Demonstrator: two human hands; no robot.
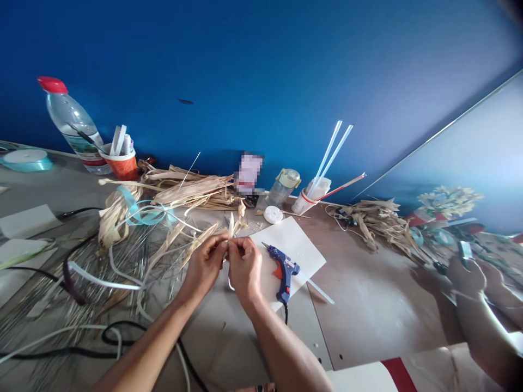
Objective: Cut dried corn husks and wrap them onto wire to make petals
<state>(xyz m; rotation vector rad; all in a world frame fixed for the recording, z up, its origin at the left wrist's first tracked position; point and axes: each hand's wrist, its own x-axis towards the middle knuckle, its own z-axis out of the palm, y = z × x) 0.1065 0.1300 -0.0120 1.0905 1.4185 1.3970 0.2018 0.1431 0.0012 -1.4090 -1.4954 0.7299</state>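
Note:
Close together over the table, my left hand [208,258] and my right hand [245,264] pinch a small pale strip of dried corn husk [231,224] between their fingertips. The husk's pointed end stands upright above the fingers; its lower part is hidden by them. A thin white length curves out just below the hands, and I cannot make out whether it belongs to the husk. Right of my right hand, a blue hot glue gun [284,272] with an orange trigger lies on a white sheet [308,247]. More dried husks [196,190] are piled behind my hands.
Thin wires [90,277], cables and light-blue ribbon [151,212] clutter the left. Along the blue wall stand a bottle [77,125], an orange cup [122,165], a jar [281,188] and a cup with glue sticks [306,200]. A co-worker's hands [469,277] are at right.

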